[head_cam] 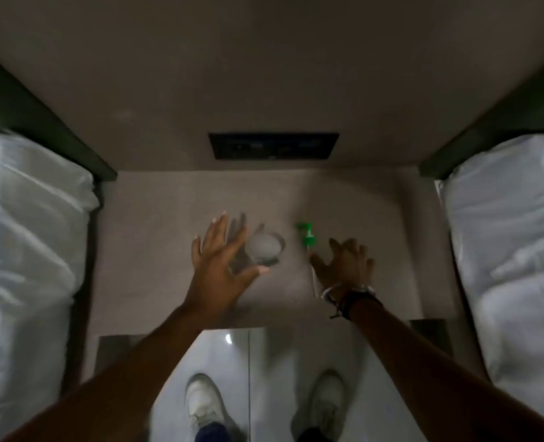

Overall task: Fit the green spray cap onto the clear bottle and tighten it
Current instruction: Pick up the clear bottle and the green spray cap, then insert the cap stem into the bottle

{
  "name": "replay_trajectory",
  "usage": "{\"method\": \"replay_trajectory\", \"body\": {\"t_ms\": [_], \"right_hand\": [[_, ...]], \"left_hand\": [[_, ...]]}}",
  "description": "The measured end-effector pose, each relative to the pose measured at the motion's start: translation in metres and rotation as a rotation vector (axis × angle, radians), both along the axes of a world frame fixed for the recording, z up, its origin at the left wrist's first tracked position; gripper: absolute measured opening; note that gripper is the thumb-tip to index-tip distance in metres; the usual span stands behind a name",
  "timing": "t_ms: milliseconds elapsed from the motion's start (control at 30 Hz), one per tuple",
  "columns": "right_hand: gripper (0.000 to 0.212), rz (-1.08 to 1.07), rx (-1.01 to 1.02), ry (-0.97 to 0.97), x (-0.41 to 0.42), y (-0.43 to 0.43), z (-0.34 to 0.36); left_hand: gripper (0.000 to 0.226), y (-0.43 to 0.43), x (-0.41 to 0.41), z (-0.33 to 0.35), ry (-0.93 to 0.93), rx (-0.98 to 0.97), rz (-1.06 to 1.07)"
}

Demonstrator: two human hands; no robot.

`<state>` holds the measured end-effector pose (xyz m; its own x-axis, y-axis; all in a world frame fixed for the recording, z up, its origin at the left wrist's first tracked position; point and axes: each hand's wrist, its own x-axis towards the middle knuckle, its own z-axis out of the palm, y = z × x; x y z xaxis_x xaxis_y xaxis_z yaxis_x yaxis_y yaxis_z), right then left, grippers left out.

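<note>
The clear bottle [262, 248] stands upright on the beige bedside table [155, 250], seen from above with its mouth uncovered. My left hand [221, 261] is spread open just left of it, the thumb reaching under the bottle's near side, fingers apart and not closed on it. The green spray cap [307, 237] lies on its side to the right of the bottle, its clear dip tube running toward me. My right hand [347, 266] hovers over the tube's near end, fingers loosely spread, holding nothing. Bracelets circle that wrist.
A dark switch panel [273, 149] is set in the wall behind the table. White-covered beds flank the table, left [24, 250] and right [513, 250]. My white shoes [205, 403] stand on the glossy floor below the table's front edge.
</note>
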<state>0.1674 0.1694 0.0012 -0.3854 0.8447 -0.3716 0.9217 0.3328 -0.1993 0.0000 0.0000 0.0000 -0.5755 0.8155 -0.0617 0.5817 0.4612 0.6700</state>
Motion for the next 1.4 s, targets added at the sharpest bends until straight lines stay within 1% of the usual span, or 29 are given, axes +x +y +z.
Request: {"method": "replay_trajectory", "body": {"t_ms": [100,233,400,533,667,767,867,933,1000,1033,1100,1200,1233,1300,1400], "right_hand": [[0.047,-0.007,0.015,0.039,-0.029,0.01,-0.027],[0.044,-0.037,-0.025,-0.008,-0.053,0.03,-0.043],[0.034,-0.108,-0.079,-0.023,-0.067,0.036,-0.044],[0.035,-0.164,-0.122,-0.044,-0.069,0.039,-0.041],[0.036,-0.192,-0.201,-0.045,-0.071,0.043,-0.04],[0.033,-0.18,-0.265,-0.014,-0.067,0.045,-0.036],[0.03,-0.171,-0.383,0.115,-0.065,0.047,-0.015],[0.019,-0.204,-0.396,0.266,-0.063,0.052,0.012],[0.014,-0.202,-0.338,0.449,-0.057,0.059,0.042],[0.013,-0.207,-0.291,0.571,-0.053,0.06,0.059],[0.014,-0.314,-0.199,0.801,-0.045,0.055,0.089],[0.014,-0.431,-0.107,1.0,-0.049,0.039,0.109],[0.017,-0.446,-0.093,1.044,-0.054,0.033,0.112],[0.02,-0.439,-0.048,1.073,-0.066,0.024,0.114],[0.018,-0.328,0.068,1.056,-0.073,0.01,0.11]], "left_hand": [[0.079,0.02,-0.012,-0.013,0.02,0.012,-0.026],[0.066,0.031,-0.023,-0.024,-0.015,-0.003,-0.098],[0.063,0.036,-0.029,-0.024,-0.025,-0.011,-0.109],[0.068,0.034,-0.027,-0.022,-0.014,0.014,-0.129],[0.057,0.035,-0.026,-0.022,-0.009,0.03,-0.139],[0.055,0.035,-0.024,-0.022,-0.004,0.025,-0.112],[0.054,0.035,-0.024,-0.023,-0.012,0.032,-0.101],[0.053,0.034,-0.024,-0.022,-0.027,0.032,-0.098],[0.054,0.035,-0.024,-0.021,-0.026,0.003,-0.097],[0.054,0.035,-0.024,-0.021,-0.02,-0.01,-0.098],[0.056,0.035,-0.024,-0.02,-0.014,-0.018,-0.1],[0.057,0.035,-0.024,-0.018,-0.014,-0.028,-0.099],[0.057,0.036,-0.023,-0.018,-0.013,-0.038,-0.095],[0.056,0.037,-0.023,-0.017,-0.014,-0.065,-0.082],[0.057,0.036,-0.022,-0.02,-0.022,-0.083,-0.076]]}}
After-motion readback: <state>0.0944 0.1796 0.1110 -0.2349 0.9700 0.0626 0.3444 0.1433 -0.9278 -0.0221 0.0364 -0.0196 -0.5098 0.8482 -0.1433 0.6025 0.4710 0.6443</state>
